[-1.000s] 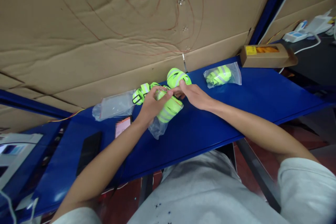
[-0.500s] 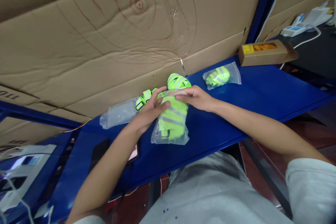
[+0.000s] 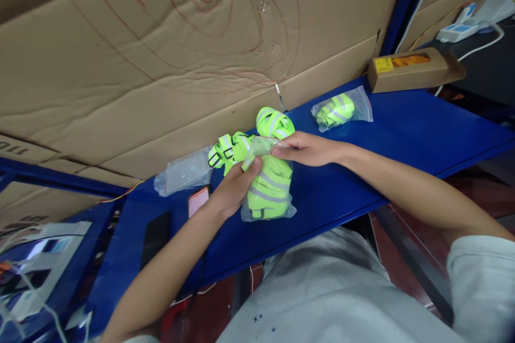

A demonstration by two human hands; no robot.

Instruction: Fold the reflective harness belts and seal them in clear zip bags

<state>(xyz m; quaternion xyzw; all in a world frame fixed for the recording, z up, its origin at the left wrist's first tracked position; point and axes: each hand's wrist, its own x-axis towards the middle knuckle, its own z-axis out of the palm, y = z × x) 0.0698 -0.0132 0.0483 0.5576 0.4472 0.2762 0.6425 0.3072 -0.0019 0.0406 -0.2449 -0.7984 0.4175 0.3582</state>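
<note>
A clear zip bag (image 3: 269, 213) holds a folded neon-yellow reflective strap (image 3: 269, 185) with grey stripes. My left hand (image 3: 237, 185) pinches the bag's upper left edge between thumb and fingers. At the upper right edge, my right hand (image 3: 308, 148) grips the bag's mouth, thumb toward me. Just behind the bag lies a loose roll of the same reflective strap (image 3: 274, 122). More strap with black buckles (image 3: 228, 150) sits beyond my left hand, partly covered by the bag.
An empty-looking clear bag (image 3: 185, 172) lies at left, near a phone (image 3: 198, 201) and a dark flat object (image 3: 155, 238). To the right are another bagged strap (image 3: 341, 109) and a cardboard box (image 3: 414, 71). A cardboard wall (image 3: 193, 53) backs the blue table (image 3: 406, 134).
My left hand has moved from spread fingers near the bag's opening to a pinch on its edge, uncovering the buckled strap. My right hand still grips the opposite side.
</note>
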